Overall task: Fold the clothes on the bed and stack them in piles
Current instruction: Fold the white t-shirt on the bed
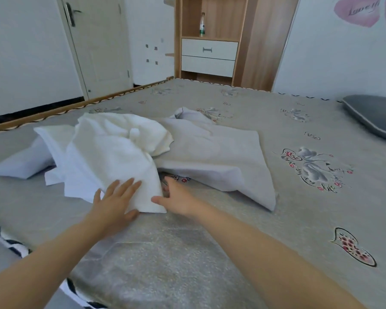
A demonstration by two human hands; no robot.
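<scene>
Hands on the white cloth (112, 152), heaped near the bed's (276, 208) left edge: left hand (116, 201) flat, fingers spread; right hand (176, 197) open beside its corner. We should pull it clear before folding.

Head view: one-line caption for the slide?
Left hand flat on white garment, right hand at its corner, grey garment alongside on bed.

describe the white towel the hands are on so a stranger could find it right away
On the grey printed bed, look at the heap of pale laundry left of centre. The white towel lies crumpled on top, its near corner under the left hand. Unlike the smooth greyish garment beside it, it is brighter white and fluffy.
</scene>
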